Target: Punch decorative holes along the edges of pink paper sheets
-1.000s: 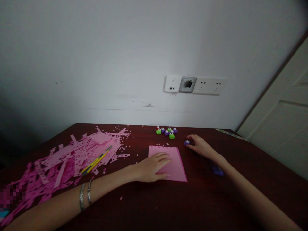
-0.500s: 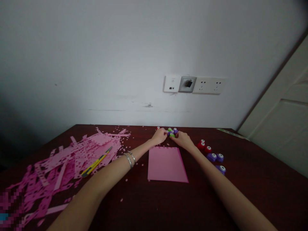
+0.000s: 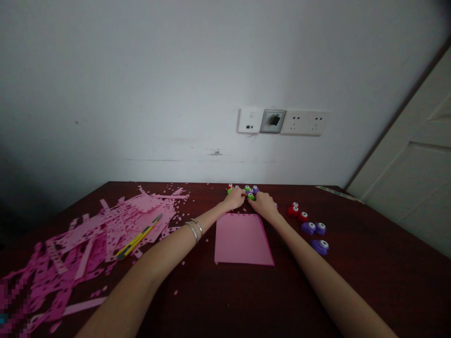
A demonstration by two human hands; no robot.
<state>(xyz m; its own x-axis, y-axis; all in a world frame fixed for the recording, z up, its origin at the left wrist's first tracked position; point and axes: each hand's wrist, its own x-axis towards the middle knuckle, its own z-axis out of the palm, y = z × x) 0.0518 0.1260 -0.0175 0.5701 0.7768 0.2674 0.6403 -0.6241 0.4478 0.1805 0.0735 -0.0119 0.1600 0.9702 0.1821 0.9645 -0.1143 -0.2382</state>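
Near the table's back edge, several small craft punches with white round tops stand in a close cluster. My left hand [image 3: 235, 199] is at the cluster's left side, its fingers curled and their tips partly hidden. From the right, my right hand [image 3: 265, 205] reaches in with its fingers closed against a green craft punch [image 3: 251, 196]. A purple craft punch [image 3: 255, 188] stands just behind, and a red craft punch [image 3: 230, 187] shows beyond my left hand. In front of both hands lies a stack of pink paper [image 3: 243, 239].
Pink paper scraps [image 3: 123, 220] heap over the left side, with a yellow utility knife [image 3: 139, 237] on them. More red punches [image 3: 295, 211] and purple punches [image 3: 320, 246] stand to the right of my right forearm. A wall with sockets [image 3: 306, 122] rises behind the table [image 3: 218, 305].
My right hand has shifted slightly left, closer to the cluster, and its fingers have drawn in. My left hand stays beside the punches. The whole view has shifted a little.
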